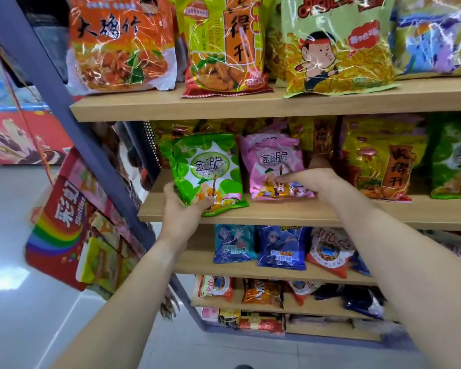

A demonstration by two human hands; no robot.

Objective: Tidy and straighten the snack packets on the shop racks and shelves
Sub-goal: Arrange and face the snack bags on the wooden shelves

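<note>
STATE: green packet [206, 173] gripped at its lower corner by left hand [183, 206], pink packet [276, 169] apparently pinched by right hand [308, 179], both on middle shelf [277, 213] | RISK: green packet overhung the edge; could be tipped off if released.

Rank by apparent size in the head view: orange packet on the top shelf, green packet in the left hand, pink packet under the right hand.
1. Orange packet, clearly largest.
2. Green packet and pink packet look about alike; no ranking between them.
</note>
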